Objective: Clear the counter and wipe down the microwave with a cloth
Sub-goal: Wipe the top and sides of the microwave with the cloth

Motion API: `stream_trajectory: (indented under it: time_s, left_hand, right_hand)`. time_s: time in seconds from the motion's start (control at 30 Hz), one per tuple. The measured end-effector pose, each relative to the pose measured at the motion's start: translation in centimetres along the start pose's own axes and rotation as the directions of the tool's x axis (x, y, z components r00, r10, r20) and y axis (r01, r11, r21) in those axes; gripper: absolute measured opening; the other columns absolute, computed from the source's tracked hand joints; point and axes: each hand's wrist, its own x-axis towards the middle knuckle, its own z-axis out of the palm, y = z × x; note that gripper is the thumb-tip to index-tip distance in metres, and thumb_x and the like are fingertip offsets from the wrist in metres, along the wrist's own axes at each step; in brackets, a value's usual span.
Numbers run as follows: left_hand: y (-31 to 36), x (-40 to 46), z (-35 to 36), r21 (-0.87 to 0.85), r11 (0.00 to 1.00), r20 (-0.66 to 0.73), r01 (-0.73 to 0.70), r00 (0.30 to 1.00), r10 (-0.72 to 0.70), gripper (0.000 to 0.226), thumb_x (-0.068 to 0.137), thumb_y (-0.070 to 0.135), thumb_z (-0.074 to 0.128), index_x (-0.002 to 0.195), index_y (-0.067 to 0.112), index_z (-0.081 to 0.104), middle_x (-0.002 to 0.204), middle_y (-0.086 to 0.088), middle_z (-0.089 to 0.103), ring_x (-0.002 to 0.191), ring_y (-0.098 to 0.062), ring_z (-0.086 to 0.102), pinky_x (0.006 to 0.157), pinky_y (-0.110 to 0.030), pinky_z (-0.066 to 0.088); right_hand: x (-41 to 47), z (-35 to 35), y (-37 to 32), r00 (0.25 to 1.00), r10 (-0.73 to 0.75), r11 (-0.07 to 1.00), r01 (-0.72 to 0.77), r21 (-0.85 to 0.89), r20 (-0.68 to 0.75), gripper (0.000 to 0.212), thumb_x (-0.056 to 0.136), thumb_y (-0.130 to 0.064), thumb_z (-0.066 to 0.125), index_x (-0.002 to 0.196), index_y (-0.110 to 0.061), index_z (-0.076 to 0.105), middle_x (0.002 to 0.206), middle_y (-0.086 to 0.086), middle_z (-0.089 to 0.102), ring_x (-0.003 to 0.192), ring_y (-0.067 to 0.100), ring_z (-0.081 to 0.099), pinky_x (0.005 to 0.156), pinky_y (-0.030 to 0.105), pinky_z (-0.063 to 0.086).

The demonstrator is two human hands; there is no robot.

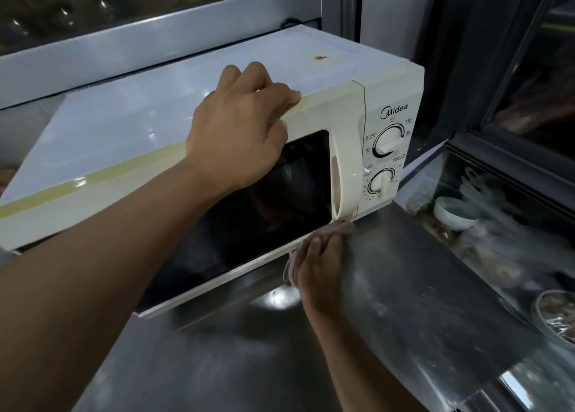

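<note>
We see a cream-white plastic microwave (174, 122), boxy with rounded front corners, standing on a brushed stainless-steel table (404, 302). Its top is a smooth, glossy pale sheet that catches the light, with a small orange-brown speck (320, 57) near the back right. A yellowed strip (93, 182) runs along the front edge of the top. The door has a dark glass window (258, 225) and a long curved handle (337, 190) of the same cream plastic. To the right of the handle sit two round white dials (389, 139) ringed in black, one above the other, under the printed word "Midea".

Our left hand (236, 131) lies over the top front edge of the microwave; its grip is curled together on that edge, fingers bent down over the yellowed strip and the top of the door. Our right hand (320, 268) is lower, at the bottom right corner of the door, its grip clamped on a soft, crumpled pinkish-grey cloth (334, 229). The cloth bunches out above the fingers and touches the foot of the handle, just above the table; a loose fold hangs at the left of the hand.

The steel table is scuffed and streaked, with bright reflections below the door. Behind the microwave run grey metal frames with glass panes. At the right, lower than the table, we see a small white bowl (454, 214), crinkled clear plastic bags (504, 240) and part of a round container (557, 315), all somewhat blurred.
</note>
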Motion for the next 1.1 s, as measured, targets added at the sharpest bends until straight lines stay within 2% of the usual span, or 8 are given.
stream_trajectory:
  time_s: [0.1,0.2,0.3,0.43,0.5,0.7,0.97,1.1]
  left_hand:
    - [0.0,0.0,-0.2,-0.016,1.0,0.018,-0.002,1.0,0.003,0.042,0.087,0.016,0.051,0.129,0.021,0.056,0.113,-0.006,0.052,0.105,-0.026,0.043,0.071,-0.03,0.033]
    - [0.0,0.0,-1.3,-0.056,0.998,0.071,-0.028,0.997,0.032,0.044,0.087,0.016,0.051,0.131,0.019,0.054,0.123,-0.008,0.051,0.112,-0.028,0.044,0.091,-0.038,0.038]
    - [-0.3,-1.0,-3.6,-0.021,0.997,0.018,-0.078,0.997,0.078,0.045,0.088,0.026,0.046,0.131,0.016,0.053,0.128,-0.01,0.05,0.117,-0.029,0.046,0.098,-0.044,0.036]
    - [-2.8,-5.2,-6.9,0.066,0.998,-0.014,-0.006,1.0,0.007,0.046,0.09,0.032,0.041,0.131,0.013,0.052,0.127,-0.012,0.051,0.117,-0.031,0.046,0.098,-0.045,0.037]
    - [-4.9,-7.9,-8.2,0.144,0.989,-0.007,0.03,1.0,-0.03,0.046,0.09,0.03,0.041,0.13,0.011,0.053,0.125,-0.015,0.053,0.114,-0.037,0.047,0.095,-0.048,0.037]
    - [-9.6,-13.2,-9.3,0.215,0.962,-0.015,0.17,0.985,-0.17,0.04,0.087,0.019,0.047,0.123,0.009,0.059,0.12,-0.018,0.055,0.107,-0.042,0.05,0.091,-0.05,0.037]
    - [-10.0,-14.0,-8.5,0.015,0.975,-0.057,0.222,0.974,-0.221,0.037,0.09,0.02,0.045,0.121,0.01,0.062,0.11,-0.012,0.057,0.103,-0.034,0.047,0.09,-0.032,0.032]
    - [-10.1,-13.8,-8.3,0.017,0.977,-0.053,0.211,0.976,-0.21,0.036,0.089,0.017,0.046,0.12,0.007,0.062,0.106,-0.015,0.057,0.099,-0.037,0.047,0.088,-0.037,0.034]
  right_hand:
    - [-0.1,-0.9,0.1,0.999,-0.025,1.0,0.025,0.005,0.027,0.035,0.095,-0.005,0.037,0.125,0.01,0.043,0.127,0.024,0.049,0.114,0.032,0.051,0.106,0.037,0.036]
    - [0.9,-2.1,-0.4,0.999,-0.007,1.0,0.007,0.007,-0.039,0.03,0.091,-0.007,0.039,0.115,0.01,0.046,0.119,0.025,0.05,0.102,0.031,0.055,0.099,0.028,0.043]
    - [1.4,-2.0,-1.4,0.984,0.038,0.99,-0.012,0.141,-0.176,0.03,0.086,0.001,0.053,0.114,0.001,0.041,0.109,0.017,0.059,0.085,0.019,0.062,0.074,0.01,0.049]
    - [0.4,-0.3,-1.9,0.96,0.02,0.996,0.006,0.093,-0.28,0.033,0.086,0.0,0.053,0.118,0.004,0.046,0.114,0.021,0.059,0.102,0.033,0.061,0.09,0.04,0.049]
    - [-0.9,1.1,-2.0,0.967,-0.002,1.0,0.007,0.019,-0.254,0.034,0.088,-0.001,0.049,0.121,0.004,0.047,0.116,0.025,0.057,0.105,0.035,0.057,0.093,0.041,0.046]
    - [-6.0,4.2,-1.9,0.965,-0.188,0.977,0.165,-0.137,-0.181,0.023,0.086,0.003,0.052,0.108,0.005,0.055,0.11,0.025,0.056,0.098,0.033,0.056,0.084,0.011,0.034]
    - [0.6,1.8,-1.8,0.954,-0.005,0.998,0.023,0.056,-0.3,0.017,0.088,0.001,0.051,0.104,0.0,0.053,0.109,0.02,0.061,0.1,0.03,0.062,0.083,0.026,0.048]
    - [-1.0,2.8,-1.6,0.969,0.065,0.989,-0.031,0.146,-0.236,0.02,0.089,-0.006,0.051,0.098,-0.024,0.047,0.095,0.014,0.059,0.081,0.026,0.06,0.076,0.043,0.052]
